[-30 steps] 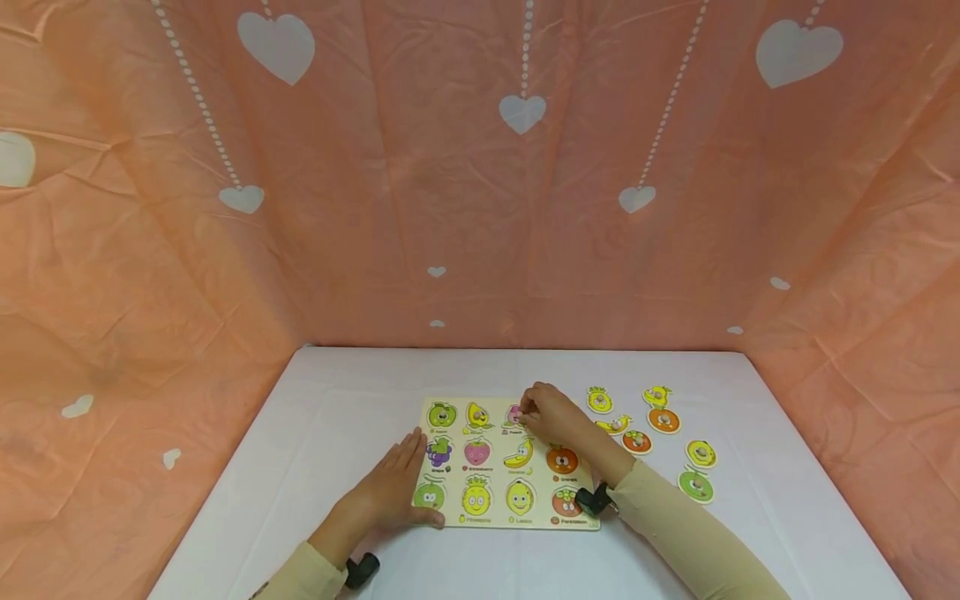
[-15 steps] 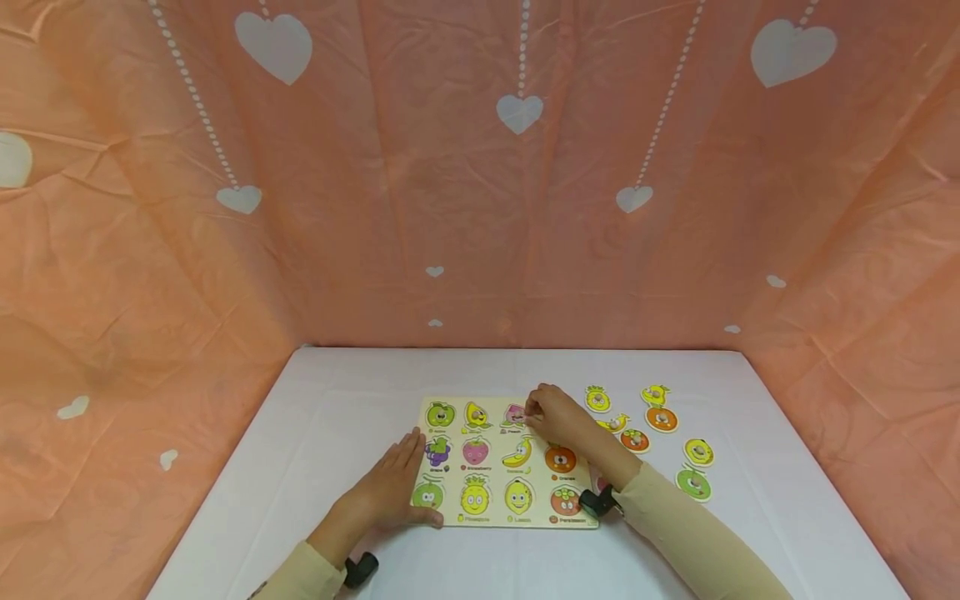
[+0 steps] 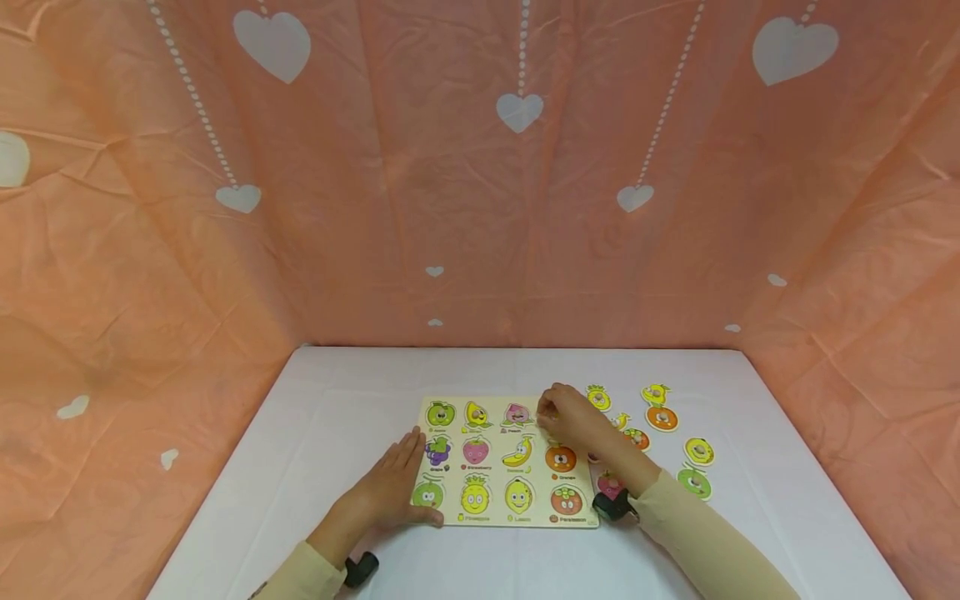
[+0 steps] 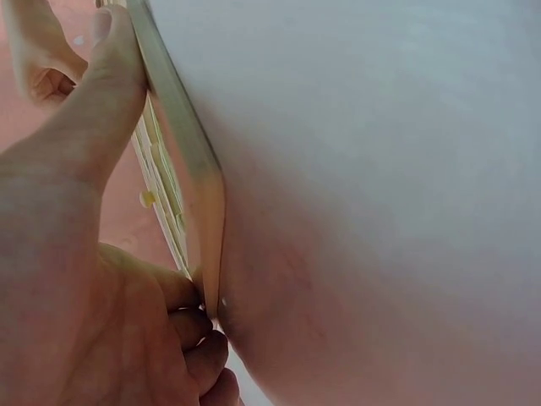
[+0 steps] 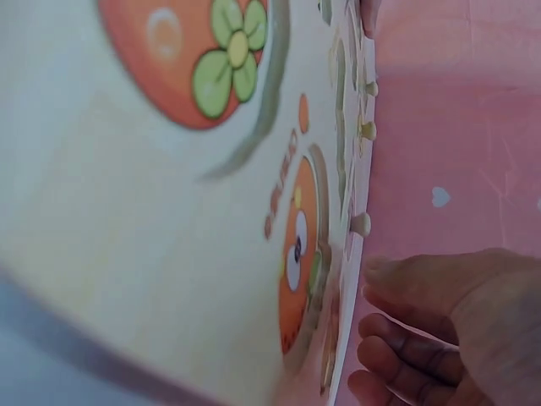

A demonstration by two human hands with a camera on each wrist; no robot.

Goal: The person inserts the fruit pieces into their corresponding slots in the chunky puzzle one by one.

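Observation:
A wooden fruit puzzle board (image 3: 495,521) lies on the white table. My left hand (image 3: 393,483) holds its near left corner, fingers along the left edge and thumb at the front edge. Knobbed apple (image 3: 441,414), yellow fruit (image 3: 477,415) and peach (image 3: 517,415) pieces sit in the top row. Just right of the peach, my right hand (image 3: 570,417) is over the board's top right corner, fingers loosely curled around nothing. It covers that corner's picture. In the right wrist view the fingers (image 5: 406,351) hang near the board's edge, past a wooden knob (image 5: 361,224).
Loose knobbed pieces lie right of the board: pineapple (image 3: 598,397), pear (image 3: 656,395), orange (image 3: 662,418), persimmon (image 3: 637,440), lemon (image 3: 699,452) and a green round fruit (image 3: 694,482). The right forearm partly covers a banana (image 3: 620,421) and a strawberry (image 3: 609,483). Pink cloth (image 3: 480,250) surrounds the table.
My right hand has let go of the peach piece and drawn off to the right, so the whole peach shows. The left hand stays at its corner.

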